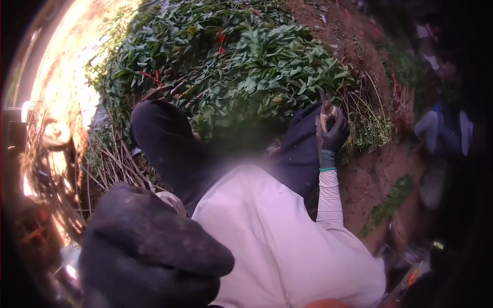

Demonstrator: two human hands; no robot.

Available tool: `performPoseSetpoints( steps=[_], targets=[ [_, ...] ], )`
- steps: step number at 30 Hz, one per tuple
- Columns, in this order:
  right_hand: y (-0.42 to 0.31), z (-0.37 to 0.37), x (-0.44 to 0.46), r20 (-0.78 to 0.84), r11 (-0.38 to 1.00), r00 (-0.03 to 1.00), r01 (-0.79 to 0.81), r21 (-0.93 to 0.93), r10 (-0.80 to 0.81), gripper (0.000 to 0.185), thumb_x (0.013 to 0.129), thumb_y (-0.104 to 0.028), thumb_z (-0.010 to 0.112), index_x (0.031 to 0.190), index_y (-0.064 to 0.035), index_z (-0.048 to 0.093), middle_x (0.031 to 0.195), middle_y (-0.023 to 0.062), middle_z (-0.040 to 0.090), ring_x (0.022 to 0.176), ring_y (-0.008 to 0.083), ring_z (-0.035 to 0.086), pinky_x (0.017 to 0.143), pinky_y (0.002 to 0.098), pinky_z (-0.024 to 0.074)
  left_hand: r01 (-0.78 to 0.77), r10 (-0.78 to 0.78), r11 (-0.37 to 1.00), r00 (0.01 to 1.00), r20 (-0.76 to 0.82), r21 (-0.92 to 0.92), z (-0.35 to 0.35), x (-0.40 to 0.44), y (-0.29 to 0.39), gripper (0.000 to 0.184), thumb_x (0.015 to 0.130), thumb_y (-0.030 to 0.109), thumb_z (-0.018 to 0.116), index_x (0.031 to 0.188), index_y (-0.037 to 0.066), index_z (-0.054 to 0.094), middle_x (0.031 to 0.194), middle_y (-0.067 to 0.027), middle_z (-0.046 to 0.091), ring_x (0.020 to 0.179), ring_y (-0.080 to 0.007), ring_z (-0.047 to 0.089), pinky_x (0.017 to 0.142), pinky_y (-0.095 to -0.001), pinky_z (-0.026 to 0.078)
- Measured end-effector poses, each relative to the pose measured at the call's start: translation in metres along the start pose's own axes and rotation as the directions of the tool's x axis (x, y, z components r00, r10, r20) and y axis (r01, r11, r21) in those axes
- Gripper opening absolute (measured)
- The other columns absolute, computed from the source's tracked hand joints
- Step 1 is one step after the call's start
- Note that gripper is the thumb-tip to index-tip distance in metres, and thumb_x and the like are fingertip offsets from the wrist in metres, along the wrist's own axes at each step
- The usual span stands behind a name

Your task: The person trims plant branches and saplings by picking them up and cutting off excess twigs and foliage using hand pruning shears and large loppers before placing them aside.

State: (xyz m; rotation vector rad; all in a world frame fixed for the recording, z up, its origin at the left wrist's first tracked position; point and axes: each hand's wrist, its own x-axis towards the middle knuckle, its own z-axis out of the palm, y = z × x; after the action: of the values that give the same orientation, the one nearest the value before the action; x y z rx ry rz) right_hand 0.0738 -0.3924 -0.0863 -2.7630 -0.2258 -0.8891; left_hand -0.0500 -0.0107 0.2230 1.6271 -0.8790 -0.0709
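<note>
A small tan tool (323, 121), too blurry to name, is by the person's right knee (302, 128), and the right hand (336, 131) in its dark glove is wrapped around it. Just past it, a big pile of green leafy stems (231, 66) with red ties (221, 42) lies on the ground (377, 172). The dark-gloved left hand (149, 241) is close up at bottom left; I cannot tell if it grips anything.
</note>
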Motion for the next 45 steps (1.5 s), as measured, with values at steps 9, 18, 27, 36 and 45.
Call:
performPoseSetpoints(
  steps=[9,18,27,36,45],
  targets=[
    [0.007,-0.001,-0.005,0.005,0.994,0.994,-0.108,0.027,0.108,0.062,0.064,-0.041,0.072,0.111,-0.0052,0.05,0.099,0.013,0.055,0.093,0.0328,0.052,0.082,0.0437,0.0395,-0.523,0.518,0.852,0.832,-0.2,0.031,0.028,0.051,-0.049,0.026,0.09,0.019,0.043,0.1,0.0,0.059,0.097,-0.013,0.06,0.094,-0.0224,0.053,0.086,-0.0398,0.042],
    [-0.031,0.05,0.004,0.294,0.52,0.93,-0.366,0.772,0.219,0.054,0.071,-0.005,0.06,0.122,-0.0016,0.043,0.11,0.0114,0.052,0.103,0.0217,0.05,0.088,0.0323,0.0394,-0.692,0.632,0.717,0.699,-0.335,-0.09,0.033,0.042,-0.042,0.025,0.089,0.016,0.045,0.104,0.002,0.059,0.107,-0.0142,0.059,0.104,-0.0235,0.052,0.095,-0.0409,0.036],
    [-0.095,0.143,-0.027,0.981,-0.698,0.162,-0.715,0.045,-0.103,0.045,0.083,-0.033,0.06,0.121,-0.0187,0.041,0.109,0.0008,0.053,0.099,0.0175,0.053,0.084,0.0435,0.0446,0.049,0.049,0.997,0.317,-0.947,0.068,-0.074,0.02,-0.3,0.024,0.088,0.007,0.043,0.108,-0.001,0.054,0.102,-0.0096,0.058,0.093,-0.0179,0.055,0.081,-0.0299,0.045],
    [-0.105,0.164,-0.051,0.825,-0.032,0.565,-0.825,0.565,-0.019,0.053,0.068,0.0,0.07,0.114,-0.0023,0.043,0.099,0.0055,0.049,0.091,0.01,0.043,0.086,0.0241,0.032,0.69,-0.611,-0.081,0.535,-0.583,0.719,-0.027,-0.126,-0.698,0.096,0.06,0.039,0.069,0.139,0.025,0.018,0.143,-0.0214,0.014,0.131,-0.0426,0.012,0.104,-0.0542,0.008],
    [-0.127,0.151,-0.026,0.832,-0.071,0.555,-0.83,0.554,0.0,0.066,0.066,-0.016,0.076,0.118,-0.0087,0.037,0.1,0.0031,0.039,0.088,0.0145,0.041,0.08,0.0276,0.0343,0.6,-0.811,-0.029,0.453,-0.37,0.799,-0.072,-0.078,-0.673,0.075,0.061,0.021,0.066,0.129,0.033,0.035,0.118,-0.0142,0.044,0.107,-0.0365,0.045,0.087,-0.051,0.039]
  ],
)
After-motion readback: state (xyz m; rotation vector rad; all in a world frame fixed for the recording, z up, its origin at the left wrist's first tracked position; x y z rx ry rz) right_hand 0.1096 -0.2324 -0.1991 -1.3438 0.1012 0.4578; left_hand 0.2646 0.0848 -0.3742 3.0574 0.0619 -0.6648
